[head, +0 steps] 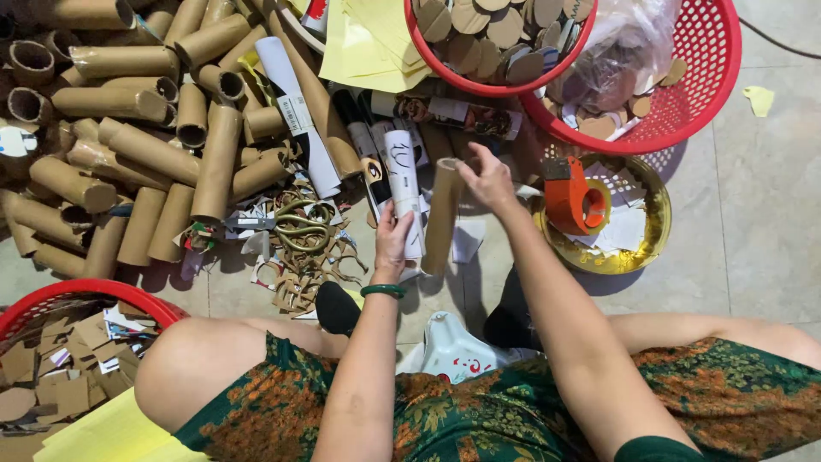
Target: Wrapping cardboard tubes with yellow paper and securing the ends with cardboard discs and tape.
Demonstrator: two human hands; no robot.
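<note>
Here the left hand (392, 242) has its grip closed around a white wrapped tube (404, 201); at its 3 o'clock, the right hand (487, 178) has its grip pinched narrow atop an upright cardboard tube (441, 218).

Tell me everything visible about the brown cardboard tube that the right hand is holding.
The brown cardboard tube is a plain, unprinted cylinder of kraft-like card. It stands nearly upright, leaning slightly, lower end towards the tiled floor. The right hand grips its top end. Beside it, the left hand holds a white printed paper-covered tube, close alongside; whether they touch is unclear.
</note>
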